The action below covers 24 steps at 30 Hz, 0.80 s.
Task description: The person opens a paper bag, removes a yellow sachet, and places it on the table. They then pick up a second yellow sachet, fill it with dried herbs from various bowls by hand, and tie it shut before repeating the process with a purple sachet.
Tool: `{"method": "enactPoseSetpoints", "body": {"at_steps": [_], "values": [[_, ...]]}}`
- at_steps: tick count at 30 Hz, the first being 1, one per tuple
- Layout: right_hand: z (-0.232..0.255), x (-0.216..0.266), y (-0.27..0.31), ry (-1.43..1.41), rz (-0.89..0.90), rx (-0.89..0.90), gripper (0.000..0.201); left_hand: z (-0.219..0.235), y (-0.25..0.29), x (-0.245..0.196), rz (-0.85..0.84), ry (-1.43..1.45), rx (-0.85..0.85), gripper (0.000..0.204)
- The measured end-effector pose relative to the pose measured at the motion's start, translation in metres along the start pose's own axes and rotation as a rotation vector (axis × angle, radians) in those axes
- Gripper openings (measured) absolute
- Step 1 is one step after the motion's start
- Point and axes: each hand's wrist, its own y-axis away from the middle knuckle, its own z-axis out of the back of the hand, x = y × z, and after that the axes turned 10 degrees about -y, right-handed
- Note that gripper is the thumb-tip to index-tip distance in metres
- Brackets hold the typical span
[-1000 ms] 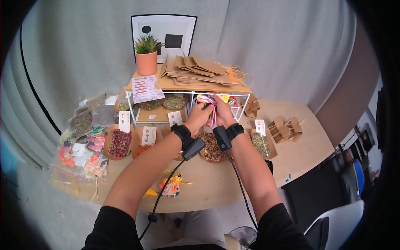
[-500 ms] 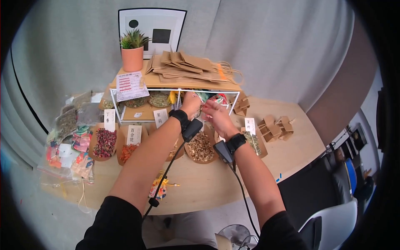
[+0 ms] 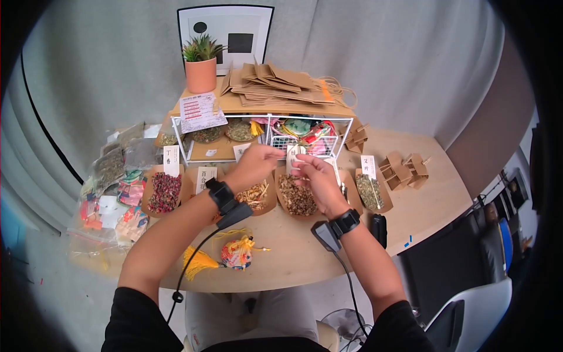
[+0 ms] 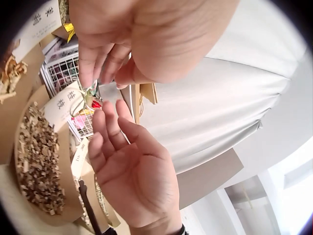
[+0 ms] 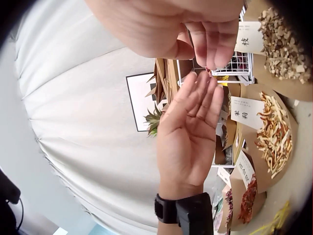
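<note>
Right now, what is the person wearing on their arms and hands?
Both hands are bare. The left hand has a black strap on its wrist carrying a small black camera block, with a thin black cable trailing down. The right hand wears a matching black band, camera and cable. Short black sleeves cover the upper arms.

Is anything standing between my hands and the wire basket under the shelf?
Only a white label card, upright just before the wire basket, between the left hand and right hand; above it the way looks open.
</note>
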Motion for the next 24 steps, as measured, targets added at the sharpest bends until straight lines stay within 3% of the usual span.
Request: {"method": "enactPoseSetpoints", "body": {"at_steps": [3, 8, 11, 12, 14, 17, 20, 21, 24], "values": [[-0.007, -0.003, 0.034, -0.036, -0.021, -0.005, 0.027, 0.021, 0.007, 0.024, 0.037, -0.108, -0.168, 0.029], [-0.010, -0.026, 0.097, 0.020, 0.024, -0.007, 0.021, 0.041, -0.051, 0.049, 0.085, -0.506, -0.460, 0.034], [0.001, -0.044, 0.131, 0.122, 0.044, -0.033, 0.019, 0.049, -0.083, 0.048, 0.149, -0.630, -0.384, 0.043], [0.009, -0.052, 0.138, 0.104, 0.038, -0.049, 0.018, 0.049, -0.092, 0.046, 0.239, -0.667, -0.337, 0.042], [0.023, -0.069, 0.147, 0.064, 0.024, -0.083, 0.015, 0.045, -0.104, 0.037, 0.248, -0.668, -0.262, 0.040], [0.031, -0.080, 0.149, -0.005, 0.026, -0.146, 0.015, 0.039, -0.117, 0.033, 0.336, -0.913, -0.149, 0.036], [0.038, -0.080, 0.148, -0.090, -0.038, -0.143, 0.016, 0.050, -0.158, 0.100, 0.340, -0.981, -0.057, 0.045], [0.040, -0.079, 0.148, -0.124, -0.064, -0.137, 0.017, 0.053, -0.168, 0.123, 0.258, -0.867, -0.198, 0.041], [0.044, -0.084, 0.150, -0.016, -0.059, -0.109, 0.017, 0.043, -0.145, 0.088, 0.052, -0.247, -0.393, 0.034]]}}
